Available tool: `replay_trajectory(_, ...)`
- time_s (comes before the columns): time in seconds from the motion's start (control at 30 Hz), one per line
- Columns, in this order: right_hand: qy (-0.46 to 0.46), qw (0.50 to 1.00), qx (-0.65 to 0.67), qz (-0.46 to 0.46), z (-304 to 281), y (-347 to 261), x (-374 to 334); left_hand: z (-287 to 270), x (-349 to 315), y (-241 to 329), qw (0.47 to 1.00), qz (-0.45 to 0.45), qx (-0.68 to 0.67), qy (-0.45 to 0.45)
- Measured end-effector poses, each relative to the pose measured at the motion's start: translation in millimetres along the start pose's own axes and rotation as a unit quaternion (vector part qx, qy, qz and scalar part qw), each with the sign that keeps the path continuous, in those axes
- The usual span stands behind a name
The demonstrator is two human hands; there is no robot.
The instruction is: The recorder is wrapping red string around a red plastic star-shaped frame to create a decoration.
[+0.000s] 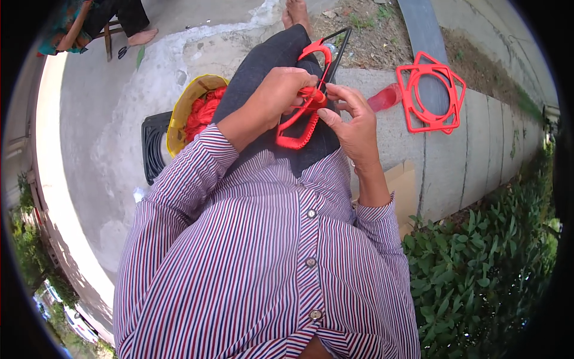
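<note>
A black frame (341,52), partly covered with tightly wound red cord (297,142), lies tilted over my lap. My left hand (276,93) is closed at the middle of the frame, its fingers curled beside a small bundle of red cord (314,99). From the other side, my right hand (357,121) pinches at this bundle with thumb and forefinger. Its other fingers are loosely bent. Where the cord passes between my fingertips is partly hidden. The frame's far end shows bare black bars and a red curved part.
Left of my leg stands a yellow bucket (178,122) with red cord inside, beside stacked black frames (156,146). Red frames (406,99) and a translucent red object (385,97) lie at right, above cardboard (403,186). Bushes (472,269) border the right. Another person sits far left near scissors (122,52).
</note>
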State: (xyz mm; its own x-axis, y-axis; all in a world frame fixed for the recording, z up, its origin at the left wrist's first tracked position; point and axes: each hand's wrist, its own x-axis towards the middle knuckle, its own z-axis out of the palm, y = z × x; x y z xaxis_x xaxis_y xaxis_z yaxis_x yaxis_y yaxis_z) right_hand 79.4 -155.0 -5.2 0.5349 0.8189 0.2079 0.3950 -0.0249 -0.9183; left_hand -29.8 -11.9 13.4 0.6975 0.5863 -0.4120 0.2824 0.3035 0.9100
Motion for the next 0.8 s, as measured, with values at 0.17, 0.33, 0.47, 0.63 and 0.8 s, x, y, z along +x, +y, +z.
replay_trajectory(0.17,0.12,0.946,0.298,0.027,-29,-12,0,20,-1,17,0.987,-0.063,-0.101,-0.107)
replay_trajectory(0.33,0.039,0.831,0.555,0.011,-97,-40,-28,27,21,-27,0.997,-0.064,-0.034,0.015)
replay_trajectory(0.47,-0.008,0.852,0.518,0.071,-103,-58,-72,30,35,-49,0.98,-0.148,-0.125,-0.046)
replay_trajectory(0.63,0.124,0.839,0.529,-0.038,-159,-64,-92,11,48,-86,0.974,-0.055,-0.133,-0.176)
replay_trajectory(0.8,0.174,0.795,0.58,0.032,-130,-34,-68,24,11,-47,0.988,0.12,0.094,-0.002)
